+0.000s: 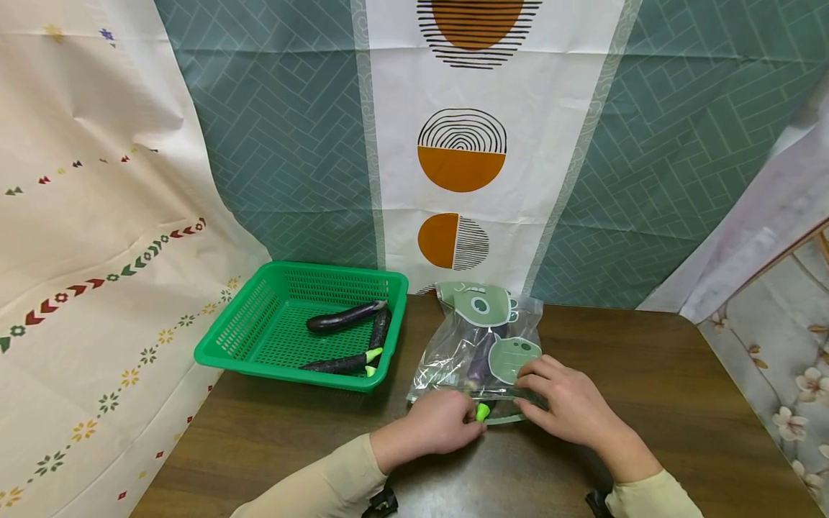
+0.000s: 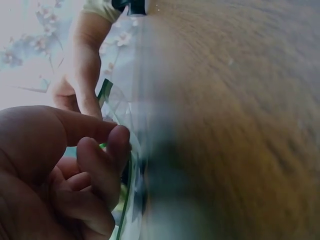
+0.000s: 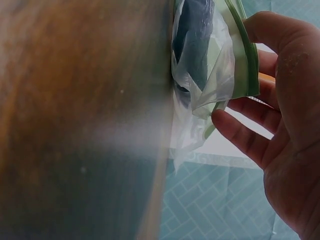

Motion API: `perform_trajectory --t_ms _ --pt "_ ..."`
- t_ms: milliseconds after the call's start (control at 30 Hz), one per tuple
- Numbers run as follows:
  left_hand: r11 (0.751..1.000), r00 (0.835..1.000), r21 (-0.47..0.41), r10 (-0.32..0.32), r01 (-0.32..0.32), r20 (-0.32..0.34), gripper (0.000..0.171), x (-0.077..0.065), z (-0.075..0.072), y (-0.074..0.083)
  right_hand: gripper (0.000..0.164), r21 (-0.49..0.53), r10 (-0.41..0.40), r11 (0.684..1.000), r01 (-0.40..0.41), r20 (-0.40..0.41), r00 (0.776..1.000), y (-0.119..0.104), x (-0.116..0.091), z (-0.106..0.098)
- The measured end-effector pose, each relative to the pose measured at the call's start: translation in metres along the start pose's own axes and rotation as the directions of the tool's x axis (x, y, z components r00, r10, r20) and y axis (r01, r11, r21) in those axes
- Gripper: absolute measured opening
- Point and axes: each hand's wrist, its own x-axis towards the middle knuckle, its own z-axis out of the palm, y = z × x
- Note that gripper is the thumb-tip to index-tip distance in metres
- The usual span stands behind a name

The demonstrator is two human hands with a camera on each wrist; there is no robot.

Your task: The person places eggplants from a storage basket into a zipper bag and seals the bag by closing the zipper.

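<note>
A clear zip bag [image 1: 447, 352] with green cartoon print lies on the table, its mouth towards me. Through the plastic a purple eggplant [image 1: 481, 360] shows. At the mouth a bright green eggplant stem [image 1: 482, 411] pokes out beside my left fingers. My left hand [image 1: 437, 422], thumb and forefinger together, pinches the bag's edge at the left of the mouth; the left wrist view has the green edge strip [image 2: 131, 175] beside these fingertips. On the right side my right hand [image 1: 570, 403] holds the mouth's rim. Its thumb [image 3: 267, 30] lies on the green zip strip [image 3: 247, 70], with fingers behind.
Left of the bag stands a green plastic basket [image 1: 216, 356] containing three dark eggplants, among them a long one [image 1: 346, 316] lying across the middle. A brown wooden table [image 1: 654, 381] bears everything. Patterned cloth [image 1: 570, 144] hangs behind the table.
</note>
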Motion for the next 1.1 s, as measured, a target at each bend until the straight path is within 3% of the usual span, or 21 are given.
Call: perform_trajectory --t_ms 233,300,533,800,1100 --pt "0.999 0.986 -0.007 0.038 -0.040 -0.165 0.048 0.006 0.014 -0.007 0.023 -0.001 -0.002 1.000 0.002 -0.002 1.000 0.000 0.000 0.000" --pt "0.999 0.983 -0.008 0.031 -0.033 -0.181 0.046 0.007 0.014 -0.007 0.023 0.000 -0.002 1.000 0.002 -0.002 1.000 0.000 0.000 0.000" --pt "0.999 0.989 -0.043 -0.040 0.034 -0.142 0.046 0.008 0.006 0.001 0.023 -0.002 0.001 1.000 -0.001 0.001 1.000 0.000 0.000 0.000" --pt "0.998 0.992 -0.062 -0.027 0.020 -0.126 0.053 0.011 0.009 0.000 0.022 0.000 0.004 1.000 -0.004 0.003 1.000 -0.002 0.000 -0.001" --pt "0.983 0.996 -0.174 -0.064 0.051 -0.069 0.045 0.011 0.009 0.002 0.023 -0.004 0.000 1.000 0.000 0.001 1.000 -0.001 0.001 -0.001"
